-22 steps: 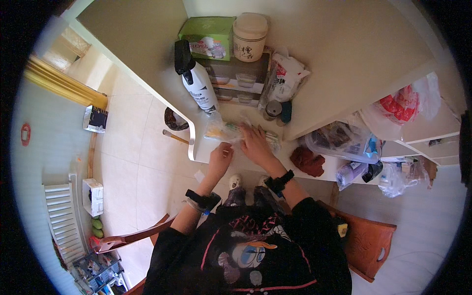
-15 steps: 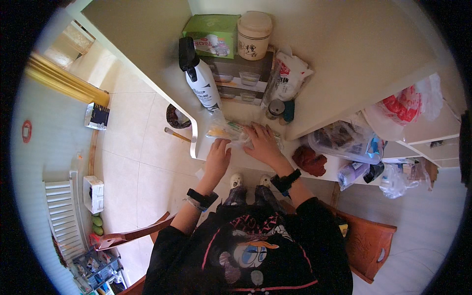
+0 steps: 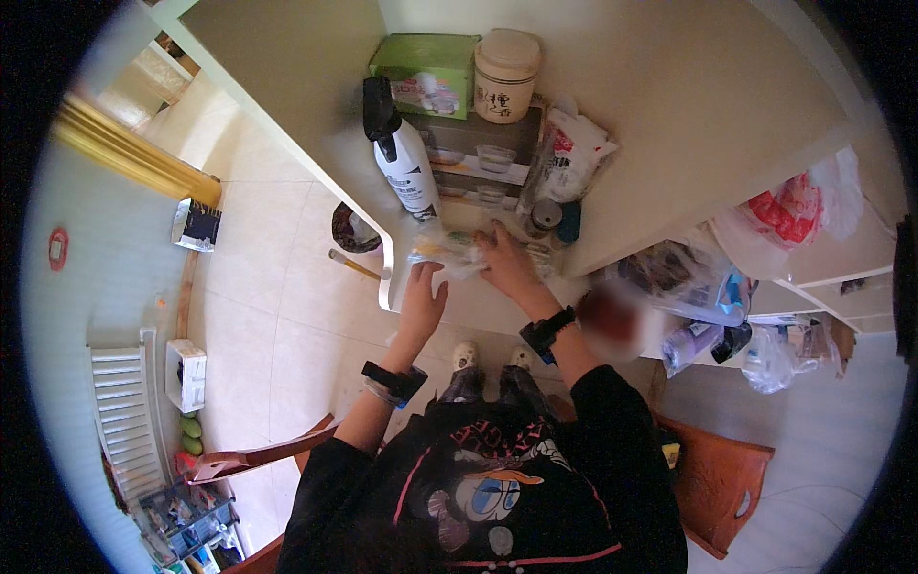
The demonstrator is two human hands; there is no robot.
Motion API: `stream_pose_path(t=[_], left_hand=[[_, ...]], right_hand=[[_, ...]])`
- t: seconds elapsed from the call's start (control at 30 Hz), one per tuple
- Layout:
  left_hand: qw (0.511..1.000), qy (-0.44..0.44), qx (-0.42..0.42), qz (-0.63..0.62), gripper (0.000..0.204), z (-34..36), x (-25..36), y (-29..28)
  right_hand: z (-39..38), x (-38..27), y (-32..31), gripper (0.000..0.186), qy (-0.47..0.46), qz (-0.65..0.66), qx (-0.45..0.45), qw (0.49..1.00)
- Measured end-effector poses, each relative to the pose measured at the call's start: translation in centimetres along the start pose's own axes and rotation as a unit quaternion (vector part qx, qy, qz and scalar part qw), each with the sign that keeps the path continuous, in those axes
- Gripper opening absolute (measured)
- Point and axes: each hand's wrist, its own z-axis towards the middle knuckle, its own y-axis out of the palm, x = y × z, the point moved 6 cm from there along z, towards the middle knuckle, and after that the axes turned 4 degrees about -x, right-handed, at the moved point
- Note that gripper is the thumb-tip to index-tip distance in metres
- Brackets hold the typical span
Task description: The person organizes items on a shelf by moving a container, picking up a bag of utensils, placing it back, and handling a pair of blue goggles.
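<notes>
A crinkled clear plastic bag [image 3: 457, 253] with something yellow and green in it lies on the white shelf in front of me. My right hand [image 3: 509, 266] grips the bag's right part from above, fingers bent over it. At the bag's lower left edge is my left hand [image 3: 422, 298], its thumb apart from the fingers and the fingertips touching or almost touching the plastic. Behind the bag stands a white spray bottle [image 3: 405, 172] with a black head. A small jar with a grey lid [image 3: 545, 214] is just beyond my right hand.
Dark boxes [image 3: 478, 153] carry a green box [image 3: 426, 72] and a cream lidded canister [image 3: 507, 77]. Beside them leans a white packet [image 3: 571, 158]. A side panel [image 3: 669, 143] rises at right, with a clear plastic bin [image 3: 708, 287] past it. Wooden chair parts [image 3: 717, 478] flank me.
The whole view has shifted slightly. My left thumb has spread away from its fingers, which were together at the bag. My right hand stays on the bag, its fingers shifted a little.
</notes>
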Motion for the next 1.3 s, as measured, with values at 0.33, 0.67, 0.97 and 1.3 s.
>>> stream_pose_path(t=[0.33,0.67,0.97,1.3], left_hand=[[0.998,-0.035,-0.018,-0.055,0.024,-1.0,-1.3,-0.1],[0.978,0.032,-0.088,-0.184,0.049,0.5,7.2,0.5],[0.993,0.06,0.049,-0.091,0.057,6.4,0.2,1.4],[0.989,-0.037,0.041,-0.135,0.038,7.2,-2.0,2.8]], right_hand=[[-0.7,-0.4,-0.6,0.065,0.022,-0.034,0.03,0.999],[-2.9,-2.2,-6.2,0.065,0.075,0.359,0.303,0.88],[5.1,-5.3,-6.3,0.07,0.031,0.287,0.281,0.915],[2.9,-3.2,-5.8,0.054,0.032,0.221,0.254,0.941]])
